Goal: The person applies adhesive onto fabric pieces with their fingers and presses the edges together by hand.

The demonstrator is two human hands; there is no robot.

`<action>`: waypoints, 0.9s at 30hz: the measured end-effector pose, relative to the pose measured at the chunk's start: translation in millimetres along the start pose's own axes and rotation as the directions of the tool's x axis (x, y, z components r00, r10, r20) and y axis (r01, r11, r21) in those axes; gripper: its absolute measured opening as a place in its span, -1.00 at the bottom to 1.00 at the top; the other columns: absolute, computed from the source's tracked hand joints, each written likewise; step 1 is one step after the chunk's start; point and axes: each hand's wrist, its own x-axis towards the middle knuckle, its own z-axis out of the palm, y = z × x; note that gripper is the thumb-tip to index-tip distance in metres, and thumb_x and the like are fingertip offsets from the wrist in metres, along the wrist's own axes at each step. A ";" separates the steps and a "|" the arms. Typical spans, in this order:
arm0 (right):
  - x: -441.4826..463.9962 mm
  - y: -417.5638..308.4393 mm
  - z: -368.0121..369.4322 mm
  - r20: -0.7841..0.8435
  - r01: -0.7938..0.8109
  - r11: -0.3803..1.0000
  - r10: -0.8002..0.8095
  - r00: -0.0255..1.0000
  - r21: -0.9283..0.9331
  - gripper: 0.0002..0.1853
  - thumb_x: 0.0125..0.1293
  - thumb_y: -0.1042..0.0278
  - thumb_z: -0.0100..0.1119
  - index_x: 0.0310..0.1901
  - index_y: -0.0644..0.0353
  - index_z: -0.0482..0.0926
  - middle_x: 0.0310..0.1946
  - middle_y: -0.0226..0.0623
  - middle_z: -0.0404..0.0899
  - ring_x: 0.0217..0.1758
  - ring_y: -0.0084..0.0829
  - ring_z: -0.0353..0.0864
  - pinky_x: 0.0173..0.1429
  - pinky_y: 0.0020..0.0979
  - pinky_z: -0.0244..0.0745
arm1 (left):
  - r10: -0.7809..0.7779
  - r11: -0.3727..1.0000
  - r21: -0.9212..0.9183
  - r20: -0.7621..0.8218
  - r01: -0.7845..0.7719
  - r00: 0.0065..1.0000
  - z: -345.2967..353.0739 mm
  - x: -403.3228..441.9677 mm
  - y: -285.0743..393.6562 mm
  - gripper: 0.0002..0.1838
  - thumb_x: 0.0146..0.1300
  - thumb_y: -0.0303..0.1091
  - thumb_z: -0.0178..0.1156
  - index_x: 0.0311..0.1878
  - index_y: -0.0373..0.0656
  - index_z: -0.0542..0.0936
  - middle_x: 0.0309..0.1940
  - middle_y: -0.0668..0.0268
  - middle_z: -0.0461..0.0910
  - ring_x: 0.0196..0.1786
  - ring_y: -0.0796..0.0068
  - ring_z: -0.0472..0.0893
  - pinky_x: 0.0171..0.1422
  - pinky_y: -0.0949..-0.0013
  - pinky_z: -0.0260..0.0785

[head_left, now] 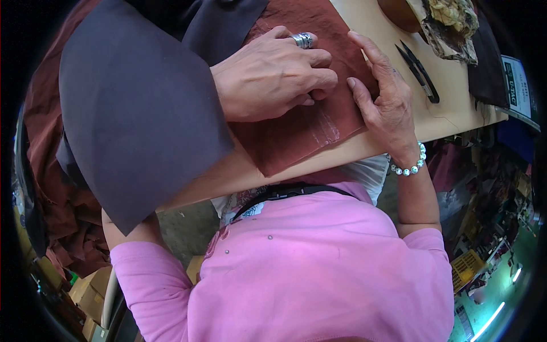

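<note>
The reddish-brown cloth [336, 117] lies flat on the tabletop [456, 114], at 1 o'clock from the middle of the view, one corner pointing toward 6 o'clock close to the near edge. Both hands are on it. The left hand [279, 74], at 12 o'clock, rests palm down on the cloth with its fingers curled under, a silver-coloured ring [303, 40] on one of them; whether its fingertips pinch the fabric is hidden, so I cannot tell. The right hand [387, 97], at 2 o'clock, is spread, thumb apart from the fingers, along the cloth's 3 o'clock side; a beaded bracelet [407, 166] circles that wrist. At 5 o'clock from the left hand, the cloth carries a pale, whitish patch of marks [326, 132]. A dark cloth [137, 114] drapes across the left forearm at 10 o'clock, its corner hanging toward 7 o'clock past the tabletop's edge. Black snips [420, 74] lie at 2 o'clock from the right hand, well apart from the dark cloth. At 1 o'clock from the snips sits a crumpled yellowish clump [453, 17]. More reddish fabric [74, 228] is heaped toward 9 o'clock.
</note>
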 end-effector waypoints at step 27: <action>3.8 -4.8 -4.6 0.035 0.056 0.989 -0.051 0.998 -0.138 -0.29 0.09 0.53 0.15 0.34 0.12 0.20 -0.11 -0.09 0.59 -0.36 -0.17 0.56 -0.15 -0.24 0.43 | 0.029 0.999 -0.018 0.030 -0.028 0.999 -11.5 4.9 -3.0 -0.85 0.05 -0.31 0.26 -0.32 0.01 0.50 -0.31 0.38 0.46 -0.10 0.32 0.43 -0.06 0.21 0.21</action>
